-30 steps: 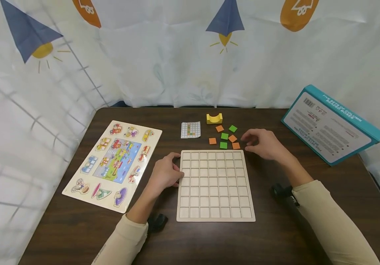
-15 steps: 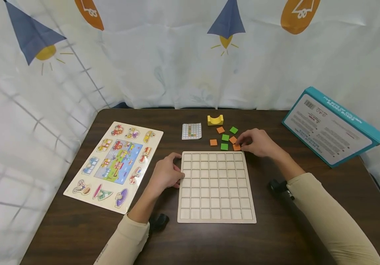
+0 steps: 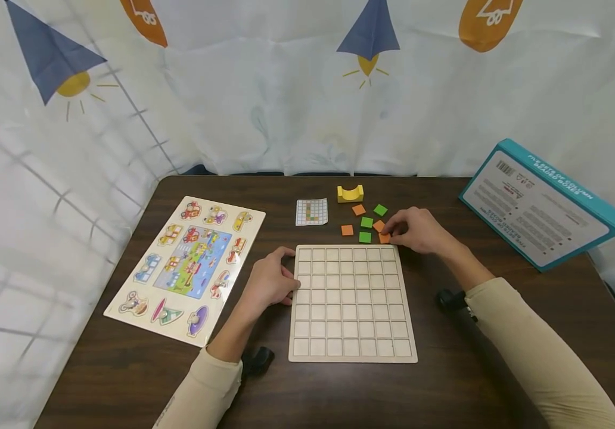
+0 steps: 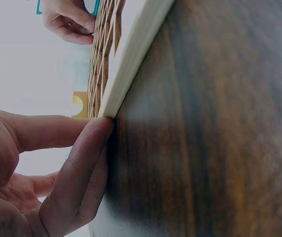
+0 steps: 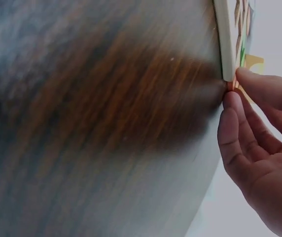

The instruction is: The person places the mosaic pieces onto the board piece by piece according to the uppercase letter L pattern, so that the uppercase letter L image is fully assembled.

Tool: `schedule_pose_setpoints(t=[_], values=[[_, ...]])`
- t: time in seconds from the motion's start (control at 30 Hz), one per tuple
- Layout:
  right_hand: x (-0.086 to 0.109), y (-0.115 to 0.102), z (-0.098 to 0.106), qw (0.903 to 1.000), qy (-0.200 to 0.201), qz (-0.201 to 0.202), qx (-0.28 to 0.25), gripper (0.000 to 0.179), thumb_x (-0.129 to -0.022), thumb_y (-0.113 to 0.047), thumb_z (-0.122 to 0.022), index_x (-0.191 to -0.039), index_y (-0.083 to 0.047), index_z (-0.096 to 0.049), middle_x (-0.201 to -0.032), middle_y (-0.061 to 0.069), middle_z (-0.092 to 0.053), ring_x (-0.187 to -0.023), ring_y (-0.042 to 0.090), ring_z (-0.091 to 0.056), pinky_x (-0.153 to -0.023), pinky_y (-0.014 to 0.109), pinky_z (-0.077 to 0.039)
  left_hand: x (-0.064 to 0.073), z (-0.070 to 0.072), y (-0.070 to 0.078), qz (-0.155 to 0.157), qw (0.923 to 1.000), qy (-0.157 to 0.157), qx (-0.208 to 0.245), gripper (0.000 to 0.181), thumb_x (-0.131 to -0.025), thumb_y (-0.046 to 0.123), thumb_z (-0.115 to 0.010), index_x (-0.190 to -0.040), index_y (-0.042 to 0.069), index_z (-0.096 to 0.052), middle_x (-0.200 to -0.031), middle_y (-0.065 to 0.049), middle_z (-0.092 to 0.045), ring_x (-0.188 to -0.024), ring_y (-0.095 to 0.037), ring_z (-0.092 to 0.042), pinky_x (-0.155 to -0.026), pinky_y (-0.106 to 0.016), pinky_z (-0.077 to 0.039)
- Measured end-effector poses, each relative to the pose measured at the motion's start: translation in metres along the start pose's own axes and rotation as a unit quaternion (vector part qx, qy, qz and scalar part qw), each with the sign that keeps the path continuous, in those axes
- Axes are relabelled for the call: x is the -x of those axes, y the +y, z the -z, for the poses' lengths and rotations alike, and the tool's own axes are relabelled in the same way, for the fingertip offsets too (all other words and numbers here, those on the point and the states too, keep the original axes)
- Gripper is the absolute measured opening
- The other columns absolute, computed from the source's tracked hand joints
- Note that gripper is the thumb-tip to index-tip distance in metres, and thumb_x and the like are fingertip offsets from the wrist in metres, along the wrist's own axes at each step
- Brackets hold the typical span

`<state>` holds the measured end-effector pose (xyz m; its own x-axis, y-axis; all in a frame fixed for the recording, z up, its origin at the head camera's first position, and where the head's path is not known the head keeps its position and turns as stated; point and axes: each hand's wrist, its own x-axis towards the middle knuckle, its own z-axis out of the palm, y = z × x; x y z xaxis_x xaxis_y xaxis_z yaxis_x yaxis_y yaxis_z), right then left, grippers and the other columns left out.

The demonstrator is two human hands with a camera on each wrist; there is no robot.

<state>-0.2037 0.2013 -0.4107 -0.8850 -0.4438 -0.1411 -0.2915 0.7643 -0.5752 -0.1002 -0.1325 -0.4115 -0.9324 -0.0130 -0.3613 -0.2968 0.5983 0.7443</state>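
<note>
A pale wooden grid board (image 3: 353,356) lies flat on the dark table. At its left edge is my left hand (image 3: 269,279); in the left wrist view, bent fingers and thumb pinch the board's rim (image 4: 126,69). Just past the far right corner, my right hand (image 3: 417,231) pinches an orange square tile (image 3: 384,238). Only a sliver of that tile (image 5: 231,85) shows between thumb and fingertips in the right wrist view. Several more orange and green tiles lie beside it, among them a green tile (image 3: 365,237) and an orange tile (image 3: 347,230).
Behind the tiles stands a yellow curved block (image 3: 350,193). A small grid pattern card (image 3: 311,212) lies left of it. A picture puzzle board (image 3: 221,238) occupies the left side. On the right, a teal box (image 3: 549,205) leans at the back, near a white curtain (image 3: 286,89).
My right hand has moved left from beside the tiles and taken hold of the orange tile nearest the board's corner. My left hand stays at the board's edge.
</note>
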Motion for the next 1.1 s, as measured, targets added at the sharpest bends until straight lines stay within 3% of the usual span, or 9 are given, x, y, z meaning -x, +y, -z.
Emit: schedule_pose_setpoints(t=[0.3,0.73,1.1], values=[[-0.003,0.0,-0.003,0.9998,0.005,-0.017,-0.005,0.018,-0.09,-0.007,-0.08,-0.108,-0.009,-0.08,-0.102,0.009,-0.074,-0.089,0.022,-0.064,-0.076,0.035,-0.054,0.001,0.001,0.0,-0.006,1.0,-0.001,-0.002,0.065,-0.083,-0.005,-0.076,-0.143,0.007,-0.055,-0.082,-0.014,-0.068,-0.052,-0.02,-0.068,-0.047,-0.034,-0.063],[-0.008,-0.003,-0.004,0.9996,0.02,-0.011,0.018,0.017,-0.087,-0.008,-0.081,-0.104,-0.009,-0.079,-0.096,0.007,-0.075,-0.086,0.021,-0.066,-0.077,0.039,-0.058,0.001,0.001,0.001,-0.001,1.0,-0.002,0.007,0.065,-0.083,-0.005,-0.076,-0.143,0.009,-0.055,-0.085,-0.015,-0.068,-0.053,-0.019,-0.068,-0.048,-0.034,-0.064],[-0.004,-0.01,0.001,0.9997,0.009,-0.02,0.011,0.026,-0.089,-0.004,-0.077,-0.115,-0.007,-0.078,-0.107,0.011,-0.077,-0.092,0.024,-0.069,-0.079,0.042,-0.061,0.001,0.003,0.0,-0.003,1.0,-0.005,0.008,0.065,-0.083,-0.004,-0.076,-0.143,0.008,-0.055,-0.084,-0.014,-0.069,-0.053,-0.019,-0.068,-0.048,-0.035,-0.064]])
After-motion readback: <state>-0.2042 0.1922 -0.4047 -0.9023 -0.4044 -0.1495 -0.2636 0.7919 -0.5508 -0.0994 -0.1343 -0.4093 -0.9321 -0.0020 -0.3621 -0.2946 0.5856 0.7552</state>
